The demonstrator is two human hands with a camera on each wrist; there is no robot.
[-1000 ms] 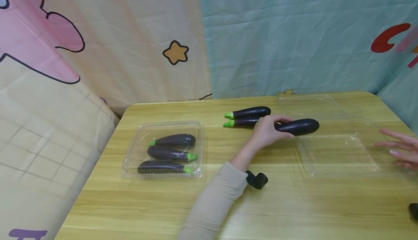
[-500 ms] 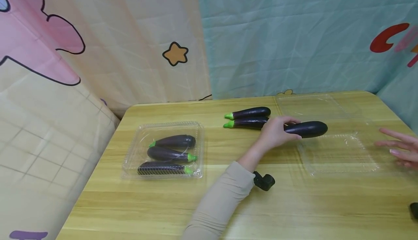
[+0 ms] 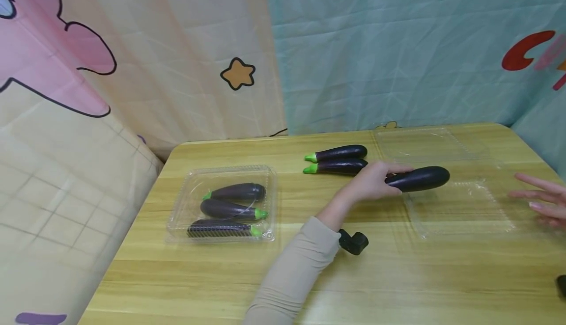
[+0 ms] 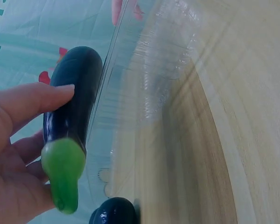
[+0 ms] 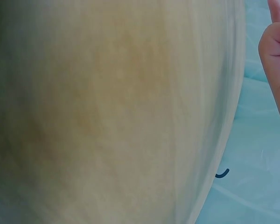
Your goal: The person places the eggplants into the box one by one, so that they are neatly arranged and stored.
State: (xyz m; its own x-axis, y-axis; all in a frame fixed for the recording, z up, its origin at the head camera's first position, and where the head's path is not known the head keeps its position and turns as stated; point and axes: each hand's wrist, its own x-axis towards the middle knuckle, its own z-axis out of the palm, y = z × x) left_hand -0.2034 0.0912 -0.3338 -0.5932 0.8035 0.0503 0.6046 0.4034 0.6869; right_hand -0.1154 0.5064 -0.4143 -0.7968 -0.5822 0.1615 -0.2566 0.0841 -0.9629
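My left hand (image 3: 375, 181) grips an eggplant (image 3: 422, 178) at its stem half, thumb on one side and fingers on the other. In the left wrist view the green stem (image 4: 64, 163) of this eggplant points back toward the palm. Its rounded end overlaps the near left part of an open clear plastic clamshell box (image 3: 460, 217) in the head view. My right hand (image 3: 546, 200) is at the right edge beside that box, fingers extended, holding nothing. Two more eggplants (image 3: 342, 153) lie side by side behind my left hand, green stems to the left.
A closed clear clamshell box (image 3: 183, 202) with three eggplants (image 3: 227, 209) inside stands on the left of the wooden table (image 3: 177, 276). The open box's lid (image 3: 424, 143) lies flat toward the back edge. A printed curtain (image 3: 336, 60) hangs behind the table.
My left hand has carried the eggplant a little to the right, toward the open box. The right hand has stayed nearly still.
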